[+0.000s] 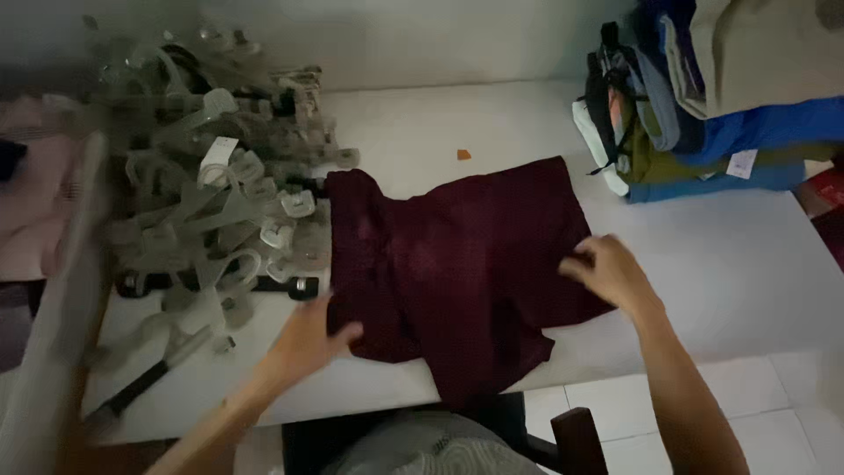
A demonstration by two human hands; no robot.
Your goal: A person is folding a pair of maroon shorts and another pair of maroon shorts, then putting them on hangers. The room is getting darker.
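Both hands worked the same dark maroon garment [457,264], which lay spread flat across the middle of the white tabletop [730,264], its lower edge hanging a little over the near side. At the garment's near left corner, the left hand [308,339] had its fingers curled around the edge of the cloth, thumb on top — a closed grip on the fabric. The right hand [611,273] pressed on the garment's right edge with fingers bent and bunched into the cloth; it looked to be pinching a fold, though blur hid how firmly. To the left of the garment, touching its left side, sat a tangled heap of clear plastic hangers [220,193], some with dark clips. At the far right corner of the tabletop stood a stack of folded clothes [721,114] in blue, olive and beige, well apart from the hands. A small orange scrap [463,155] lay just beyond the garment's far edge — alone on the bare surface. Pink cloth [35,202] showed blurred at the left margin.
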